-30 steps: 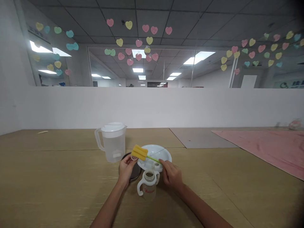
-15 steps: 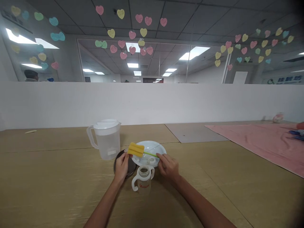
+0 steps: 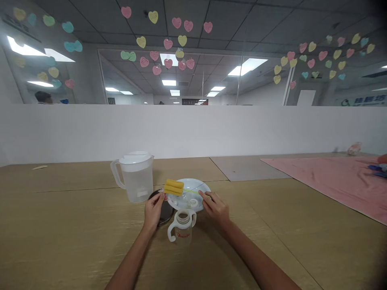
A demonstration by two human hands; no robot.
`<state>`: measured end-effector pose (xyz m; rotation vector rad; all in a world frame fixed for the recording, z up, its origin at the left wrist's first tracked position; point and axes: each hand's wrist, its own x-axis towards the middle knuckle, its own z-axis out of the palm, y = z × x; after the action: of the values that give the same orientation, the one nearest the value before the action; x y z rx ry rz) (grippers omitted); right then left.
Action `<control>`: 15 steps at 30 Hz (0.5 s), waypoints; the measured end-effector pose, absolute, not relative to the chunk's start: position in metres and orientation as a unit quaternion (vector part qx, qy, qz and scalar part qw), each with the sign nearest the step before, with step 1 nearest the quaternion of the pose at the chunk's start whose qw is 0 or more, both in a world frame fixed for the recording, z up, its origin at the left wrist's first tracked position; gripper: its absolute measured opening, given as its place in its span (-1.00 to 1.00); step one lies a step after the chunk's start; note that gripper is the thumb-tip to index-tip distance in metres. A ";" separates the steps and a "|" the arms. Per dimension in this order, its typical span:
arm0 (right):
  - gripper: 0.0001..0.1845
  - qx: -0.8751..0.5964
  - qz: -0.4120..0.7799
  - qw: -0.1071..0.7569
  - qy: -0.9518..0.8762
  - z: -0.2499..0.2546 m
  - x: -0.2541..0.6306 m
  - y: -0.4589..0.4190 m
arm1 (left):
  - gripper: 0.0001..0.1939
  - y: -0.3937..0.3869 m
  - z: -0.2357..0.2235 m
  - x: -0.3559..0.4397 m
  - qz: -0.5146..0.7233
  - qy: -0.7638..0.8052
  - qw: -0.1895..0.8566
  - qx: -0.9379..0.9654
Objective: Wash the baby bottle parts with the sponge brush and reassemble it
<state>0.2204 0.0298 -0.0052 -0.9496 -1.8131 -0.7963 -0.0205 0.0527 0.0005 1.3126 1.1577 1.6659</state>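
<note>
My right hand (image 3: 216, 207) pinches the thin green handle of a yellow sponge bottle brush (image 3: 173, 187), which lies level in the air. Close to the sponge's left end, the fingers of my left hand (image 3: 153, 209) are pressed together; a small pale thing shows at their tips, too small to name. Below the brush stands a clear baby bottle (image 3: 183, 233), upright and uncapped, with a white two-handled ring around its neck. Behind it is a white plate (image 3: 203, 188) with small clear pieces on it. A dark round tray (image 3: 165, 213) is partly hidden by my left hand.
A translucent lidded pitcher (image 3: 137, 181) stands behind the dark tray on the left. On the right a pink cloth (image 3: 326, 177) covers the table, with a blue and red item at its far edge. A white wall (image 3: 193, 131) bounds the table's back.
The sponge has shifted slightly right and its handle has turned nearer to level. Both hands keep almost the same place.
</note>
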 end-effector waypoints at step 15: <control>-0.66 -0.373 -0.321 0.472 -0.732 -0.004 0.216 0.028 | -0.57 0.050 0.006 -0.019 0.648 0.432 0.370 0.505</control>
<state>0.2164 0.0278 -0.0036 -0.9123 -1.7921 -0.7852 -0.0193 0.0500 0.0058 1.2963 1.1090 1.6634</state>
